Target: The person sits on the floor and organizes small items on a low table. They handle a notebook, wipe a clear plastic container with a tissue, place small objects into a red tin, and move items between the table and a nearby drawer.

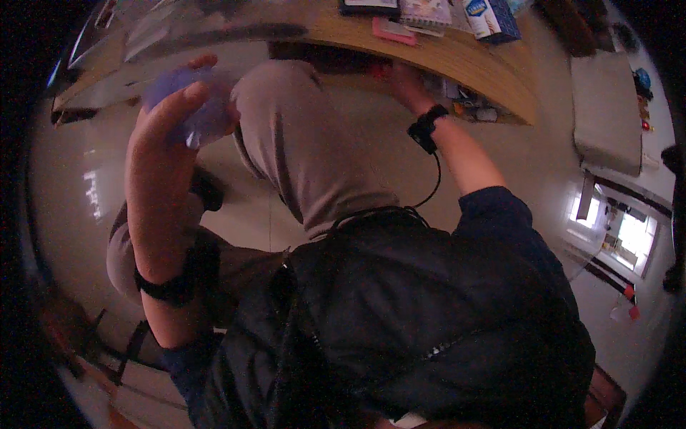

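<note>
My left hand (171, 110) is raised at the left and grips a translucent bluish-purple object (211, 110), perhaps a plastic container or pouch; blur hides its exact kind. The thumb lies across its near side, and some fingertips show beyond it. Under the front edge of a wooden desk (455, 56), my right hand (404, 86) reaches into a dark drawer or shelf space (327, 59). Something red (379, 71) shows at its fingertips, too dim to tell whether it is held. Several small items (471, 107) lie in the compartment to the right of that hand.
On the desktop are a pink pad or box (394, 32), a spiral notebook (427, 10) and a blue-and-white box (490, 21). My bent knee (284, 91) is close to the desk front. A black cable (439, 179) hangs from the right wrist device (426, 128). A grey-beige cabinet-like block (605, 112) stands at the right.
</note>
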A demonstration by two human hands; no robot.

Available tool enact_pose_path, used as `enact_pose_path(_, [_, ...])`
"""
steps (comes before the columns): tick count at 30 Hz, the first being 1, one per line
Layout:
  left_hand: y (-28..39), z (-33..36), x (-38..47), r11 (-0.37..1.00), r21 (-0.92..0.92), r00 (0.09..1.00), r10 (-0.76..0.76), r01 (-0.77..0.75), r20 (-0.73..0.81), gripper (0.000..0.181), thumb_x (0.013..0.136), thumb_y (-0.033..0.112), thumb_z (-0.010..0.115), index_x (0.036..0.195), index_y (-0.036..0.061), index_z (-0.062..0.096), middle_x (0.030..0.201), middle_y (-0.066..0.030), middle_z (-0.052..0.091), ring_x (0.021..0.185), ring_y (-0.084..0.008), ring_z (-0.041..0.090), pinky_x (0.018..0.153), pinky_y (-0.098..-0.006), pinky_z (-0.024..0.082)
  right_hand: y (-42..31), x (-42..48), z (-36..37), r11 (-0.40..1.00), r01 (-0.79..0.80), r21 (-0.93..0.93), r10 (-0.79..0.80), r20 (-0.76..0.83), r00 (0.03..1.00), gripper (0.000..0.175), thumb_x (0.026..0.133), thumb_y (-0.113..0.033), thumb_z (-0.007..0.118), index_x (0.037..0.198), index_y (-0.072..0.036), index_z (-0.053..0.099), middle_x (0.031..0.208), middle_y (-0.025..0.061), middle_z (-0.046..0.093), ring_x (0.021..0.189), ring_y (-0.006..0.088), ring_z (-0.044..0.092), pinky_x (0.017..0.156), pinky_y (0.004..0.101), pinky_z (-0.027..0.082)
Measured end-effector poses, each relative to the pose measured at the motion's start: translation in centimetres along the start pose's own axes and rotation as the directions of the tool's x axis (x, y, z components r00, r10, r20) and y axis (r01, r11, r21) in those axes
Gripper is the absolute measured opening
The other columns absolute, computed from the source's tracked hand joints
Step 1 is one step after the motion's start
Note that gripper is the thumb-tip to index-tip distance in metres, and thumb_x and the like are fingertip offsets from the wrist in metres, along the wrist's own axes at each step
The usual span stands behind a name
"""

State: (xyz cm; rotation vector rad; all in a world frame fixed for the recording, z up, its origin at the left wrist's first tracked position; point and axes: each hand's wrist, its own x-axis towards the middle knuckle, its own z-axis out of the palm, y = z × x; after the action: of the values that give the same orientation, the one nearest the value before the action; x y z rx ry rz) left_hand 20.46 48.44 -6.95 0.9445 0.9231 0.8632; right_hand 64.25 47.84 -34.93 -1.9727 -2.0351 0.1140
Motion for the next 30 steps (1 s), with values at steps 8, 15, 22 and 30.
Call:
enact_pose_path(8, [-0.3, -0.4, 0.2, 1.000, 0.011, 1.000, 0.007, -0.007, 0.008, 0.058, 0.087, 0.026, 0.065, 0.133, -0.0054, 0.050, 0.099, -0.0159, 0.066, 0.085, -0.0241, 0.065, 0.081, -0.0334, 0.051, 3.2, 1.0, -0.2, 0.840, -0.361, 0.405, 0.372, 0.053, 0.927, 0.056, 0.094, -0.034, 0.059, 0.137, -0.001, 0.045, 0.129, 0.0221, 0.056, 0.118, 0.0373, 0.054, 0.099, 0.0456, 0.043])
enact_pose_path(15, [-0.6, -2.1, 1.3, 1.000, -0.010, 0.993, -0.028, 0.030, 0.116, 0.063, 0.085, 0.028, 0.066, 0.135, -0.0066, 0.047, 0.100, -0.0164, 0.065, 0.086, -0.0242, 0.066, 0.080, -0.0326, 0.051, -2.1, 0.8, 4.5, 0.986, -0.041, 0.161, 0.047, -0.032, 0.998, 0.057, 0.093, -0.037, 0.060, 0.136, -0.002, 0.045, 0.125, 0.0208, 0.058, 0.114, 0.0352, 0.056, 0.096, 0.0441, 0.045])
enact_pose_path(22, [-0.6, -1.7, 0.7, 0.999, 0.040, 0.997, -0.039, 0.036, 0.069, 0.066, 0.083, 0.031, 0.069, 0.134, -0.0061, 0.047, 0.099, -0.0156, 0.064, 0.086, -0.0242, 0.066, 0.081, -0.0317, 0.051, 1.3, 2.1, 4.8, 0.857, -0.283, 0.431, 0.247, 0.138, 0.959, 0.051, 0.092, -0.038, 0.062, 0.128, -0.003, 0.052, 0.118, 0.0165, 0.061, 0.108, 0.0312, 0.057, 0.094, 0.0403, 0.045])
enact_pose_path(30, [-0.5, -0.7, 0.3, 0.999, 0.049, 0.998, -0.016, 0.013, 0.061, 0.065, 0.084, 0.030, 0.068, 0.134, -0.0054, 0.048, 0.098, -0.0154, 0.064, 0.086, -0.0242, 0.066, 0.079, -0.0313, 0.050, 2.5, 3.4, 5.7, 0.674, -0.461, 0.577, 0.235, 0.424, 0.875, 0.047, 0.092, -0.039, 0.062, 0.122, -0.004, 0.056, 0.113, 0.0138, 0.062, 0.106, 0.0279, 0.057, 0.094, 0.0392, 0.044])
